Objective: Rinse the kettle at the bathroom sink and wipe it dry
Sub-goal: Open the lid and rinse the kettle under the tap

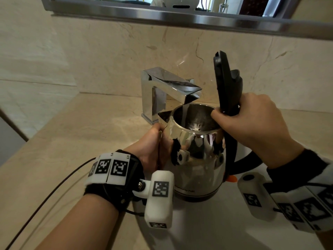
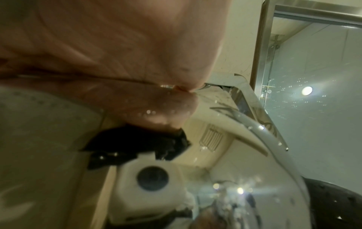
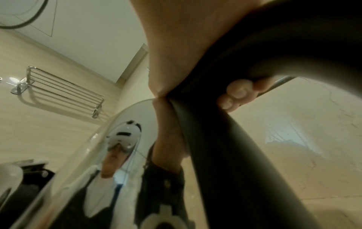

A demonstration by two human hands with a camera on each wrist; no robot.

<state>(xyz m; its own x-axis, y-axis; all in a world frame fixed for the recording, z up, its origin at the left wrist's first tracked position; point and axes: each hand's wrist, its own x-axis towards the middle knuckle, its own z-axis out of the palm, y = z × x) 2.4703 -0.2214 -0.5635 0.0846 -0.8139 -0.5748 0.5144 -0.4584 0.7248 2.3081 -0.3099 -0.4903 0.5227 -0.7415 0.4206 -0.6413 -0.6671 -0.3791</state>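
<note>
A shiny steel kettle [image 1: 196, 165] stands under the chrome faucet [image 1: 167, 87], its black lid [image 1: 223, 82] flipped upright. Water runs from the spout into the kettle's mouth. My right hand [image 1: 252, 121] grips the black handle [image 3: 225, 147] at its top, fingers curled round it. My left hand [image 1: 153, 145] rests flat against the kettle's left side below the spout, palm on the steel. In the left wrist view the palm [image 2: 117, 54] presses on the mirrored wall of the kettle [image 2: 225, 193], which is wet with drops.
A beige marble counter [image 1: 81, 141] surrounds a white sink basin [image 1: 216, 222] under the kettle. The marble backsplash [image 1: 108, 51] and a steel mirror frame [image 1: 180, 17] rise behind the faucet. A black cable [image 1: 54, 188] trails from my left wrist.
</note>
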